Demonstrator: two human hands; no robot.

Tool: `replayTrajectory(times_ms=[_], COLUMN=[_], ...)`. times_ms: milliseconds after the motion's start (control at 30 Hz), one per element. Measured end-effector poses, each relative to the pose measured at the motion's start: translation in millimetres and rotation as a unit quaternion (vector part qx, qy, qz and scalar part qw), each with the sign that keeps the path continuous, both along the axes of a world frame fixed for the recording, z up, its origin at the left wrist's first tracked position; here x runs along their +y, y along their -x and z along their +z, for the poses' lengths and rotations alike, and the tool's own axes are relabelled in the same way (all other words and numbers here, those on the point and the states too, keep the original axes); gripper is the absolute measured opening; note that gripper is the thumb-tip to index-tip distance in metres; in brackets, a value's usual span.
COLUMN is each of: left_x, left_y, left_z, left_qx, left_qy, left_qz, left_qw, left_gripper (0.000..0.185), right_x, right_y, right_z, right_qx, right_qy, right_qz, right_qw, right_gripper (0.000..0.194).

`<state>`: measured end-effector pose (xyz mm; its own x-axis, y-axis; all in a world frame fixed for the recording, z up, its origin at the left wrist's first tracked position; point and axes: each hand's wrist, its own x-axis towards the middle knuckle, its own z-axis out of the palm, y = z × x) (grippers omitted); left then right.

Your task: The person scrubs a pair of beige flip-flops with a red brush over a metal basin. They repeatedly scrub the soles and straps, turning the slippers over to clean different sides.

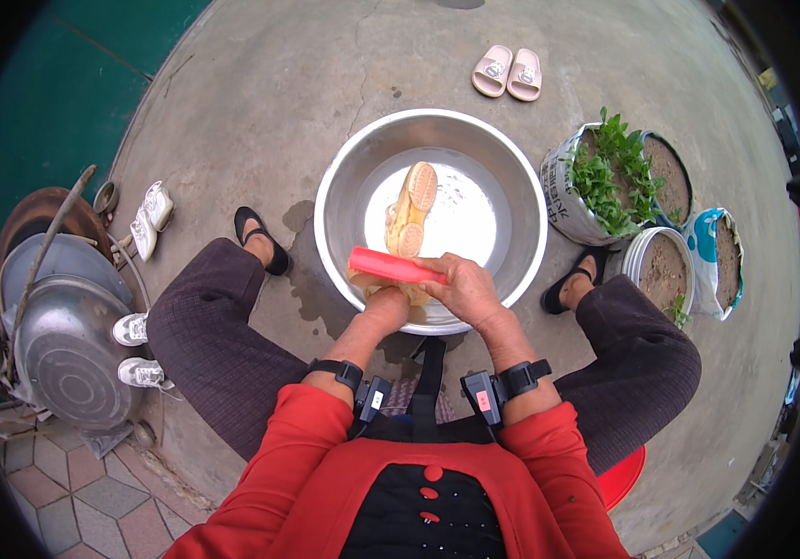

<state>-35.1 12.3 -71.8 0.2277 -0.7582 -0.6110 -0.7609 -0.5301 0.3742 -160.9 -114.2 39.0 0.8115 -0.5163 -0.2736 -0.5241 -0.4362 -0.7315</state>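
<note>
A wide metal basin (330,230) with some water stands on the ground before me. In it lies a yellow shoe (411,209), its pale sole facing up. Over the basin's near side, my right hand (466,286) grips a pink-red brush (394,265), whose bristles are hidden from view. My left hand (387,307) is just beneath, shut on a second yellowish shoe (414,292), mostly covered by the brush and my hands.
Pink slippers (507,73) lie beyond the basin. Planted bags and buckets (571,189) stand at the right. White shoes (143,234) and stacked metal basins (79,356) are at the left. Part of a red plastic object (625,475) shows behind my right leg.
</note>
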Motion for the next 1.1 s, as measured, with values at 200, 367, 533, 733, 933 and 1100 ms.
replayTrajectory(times_ms=[200,367,533,733,933,1100], left_x=[7.4,17.3,25.2,26.2,16.7,9.7], left_y=[-4.9,-7.6,-15.7,-24.4,-22.1,-22.5], left_z=[-4.9,2.6,4.7,-1.5,0.1,7.3], left_qx=[0.032,0.092,0.16,0.189,0.088,-0.039], left_qy=[0.007,0.077,0.186,0.275,0.344,0.403], left_qz=[0.018,0.105,0.183,0.232,0.167,0.123], left_qw=[0.999,0.987,0.952,0.914,0.92,0.906], left_gripper=[0.033,0.04,0.044,0.044,0.043,0.043], right_x=[-16.6,-27.6,-35.1,-31.7,-30.3,-28.0], right_y=[19.2,27.9,23.1,18.0,21.0,11.6], right_z=[-25.1,-46.0,-76.7,-105.9,-103.4,-73.4], right_qx=[0.063,0.165,0.213,0.253,0.243,0.105], right_qy=[-0.019,0.019,0.024,0.0,-0.026,-0.083], right_qz=[-0.053,-0.157,-0.188,-0.171,-0.177,-0.212], right_qw=[0.996,0.973,0.958,0.952,0.953,0.968], right_gripper=[0.036,0.034,0.03,0.026,0.029,0.039])
